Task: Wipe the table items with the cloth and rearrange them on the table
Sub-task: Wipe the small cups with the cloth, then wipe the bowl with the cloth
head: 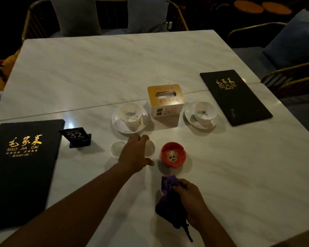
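Right hand (190, 198) has the soft purple cloth (168, 184) bunched in its curled fingers, low on the bench (239, 175). Left hand (135, 152), arm stretched forward, lies over the small white dish (115, 148); can't tell if it's actually gripping. The dish looks light, slick and chippable, so it's probably best pinched by the rim. The red bowl (173, 154) sits just beside it.
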